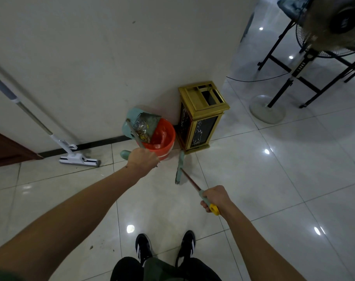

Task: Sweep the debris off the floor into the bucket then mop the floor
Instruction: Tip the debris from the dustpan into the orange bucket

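While the mop [51,136] just leans on the wall at far left, the left hand [142,159] has its fingers wrapped round the dustpan [141,123] handle, tipping it over the orange bucket [162,138] by the wall; debris [141,132] sits in the pan right at the bucket's rim; next over is a gold bin [200,116]; right hand [215,198] grips the broom [189,180] handle, head on the tiles beside the bucket; fan [332,27] far right.

Both arms outstretched — hands [143,159] [214,198] fisted
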### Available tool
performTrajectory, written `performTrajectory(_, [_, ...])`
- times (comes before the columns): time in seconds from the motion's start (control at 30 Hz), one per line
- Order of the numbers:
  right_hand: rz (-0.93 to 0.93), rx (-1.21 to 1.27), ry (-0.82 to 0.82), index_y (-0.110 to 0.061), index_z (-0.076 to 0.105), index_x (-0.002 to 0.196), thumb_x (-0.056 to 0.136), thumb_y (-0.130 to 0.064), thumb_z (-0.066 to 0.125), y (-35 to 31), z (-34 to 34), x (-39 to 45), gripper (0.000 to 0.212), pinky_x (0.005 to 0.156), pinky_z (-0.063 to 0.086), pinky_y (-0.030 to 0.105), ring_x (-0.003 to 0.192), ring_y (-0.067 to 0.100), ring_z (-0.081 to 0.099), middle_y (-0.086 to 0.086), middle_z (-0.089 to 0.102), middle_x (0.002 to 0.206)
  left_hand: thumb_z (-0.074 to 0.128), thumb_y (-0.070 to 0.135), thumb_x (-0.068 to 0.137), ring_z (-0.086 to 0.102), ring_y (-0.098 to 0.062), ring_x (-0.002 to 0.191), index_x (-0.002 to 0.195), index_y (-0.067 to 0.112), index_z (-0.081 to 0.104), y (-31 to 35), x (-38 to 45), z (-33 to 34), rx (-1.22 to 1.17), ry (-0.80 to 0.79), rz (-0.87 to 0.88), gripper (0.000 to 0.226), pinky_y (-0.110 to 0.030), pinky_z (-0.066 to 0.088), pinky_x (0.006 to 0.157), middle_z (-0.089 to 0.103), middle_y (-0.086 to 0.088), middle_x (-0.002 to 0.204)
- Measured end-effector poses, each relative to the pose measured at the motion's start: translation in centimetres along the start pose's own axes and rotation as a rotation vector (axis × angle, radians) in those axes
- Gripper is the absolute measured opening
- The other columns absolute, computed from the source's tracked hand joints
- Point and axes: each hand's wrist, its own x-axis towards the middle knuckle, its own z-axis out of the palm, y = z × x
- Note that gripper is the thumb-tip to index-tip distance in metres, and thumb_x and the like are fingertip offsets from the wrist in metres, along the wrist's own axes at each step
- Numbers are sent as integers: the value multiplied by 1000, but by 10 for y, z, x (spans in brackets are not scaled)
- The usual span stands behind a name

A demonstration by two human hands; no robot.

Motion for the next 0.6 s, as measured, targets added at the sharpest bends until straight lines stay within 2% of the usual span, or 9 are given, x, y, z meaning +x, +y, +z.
performTrajectory(0.3, [-64,4,10,14,65,89,90,-9,67,-4,1,3,23,44,46,28,45,23,59,23,64,66,69,26,92,70,-25,93,110,23,73,11,-7,4,36,-24,37,19,-36,56,72,72,2,99])
performTrajectory(0.47, [-84,-23,25,11,66,88,88,-9,66,-15,6,5,20,47,48,29,47,24,61,23,66,65,72,23,89,70,-24,86,107,22,72,2,-8,2,46,-5,21,18,-37,57,68,71,2,95])
performTrajectory(0.6, [-96,-39,22,12,66,90,88,-9,66,-22,9,6,21,47,51,30,47,23,63,24,68,68,72,25,88,71,-24,84,105,21,71,-6,-6,-2,44,24,12,17,-36,51,62,72,1,92])
